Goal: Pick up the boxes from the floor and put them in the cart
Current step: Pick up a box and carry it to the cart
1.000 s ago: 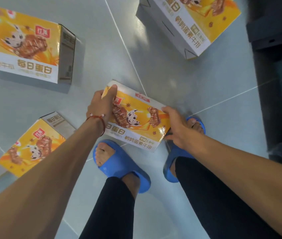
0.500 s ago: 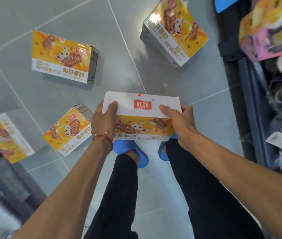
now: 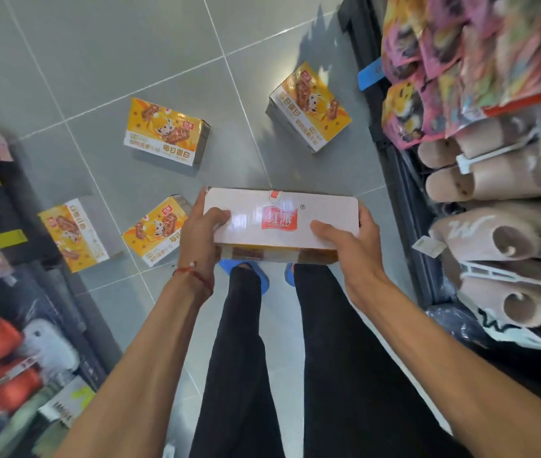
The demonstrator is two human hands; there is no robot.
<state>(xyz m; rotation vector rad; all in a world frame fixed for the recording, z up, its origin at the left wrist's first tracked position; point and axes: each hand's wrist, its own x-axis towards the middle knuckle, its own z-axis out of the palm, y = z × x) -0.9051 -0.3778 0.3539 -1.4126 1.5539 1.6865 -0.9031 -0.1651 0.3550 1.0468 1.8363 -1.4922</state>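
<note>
I hold a yellow and white snack box (image 3: 279,219) in the air above my feet, its white top with a red logo facing me. My left hand (image 3: 201,228) grips its left end, thumb on top. My right hand (image 3: 350,238) grips the right end the same way. Several more yellow boxes lie on the grey tile floor: one ahead at the centre left (image 3: 166,132), one ahead at the right (image 3: 310,105), one near my left hand (image 3: 153,231) and one at the far left (image 3: 72,234). No cart is in view.
Shelves line both sides of the narrow aisle. The right shelf (image 3: 404,200) carries bright snack bags and beige slippers (image 3: 493,180). The left shelf (image 3: 8,252) holds packets and red and green slippers. My legs and blue sandals (image 3: 255,276) stand between them.
Both hands lifted the box off the floor and up toward me, tipping it so the white top faces up. My view rose, bringing the shelves on both sides into sight.
</note>
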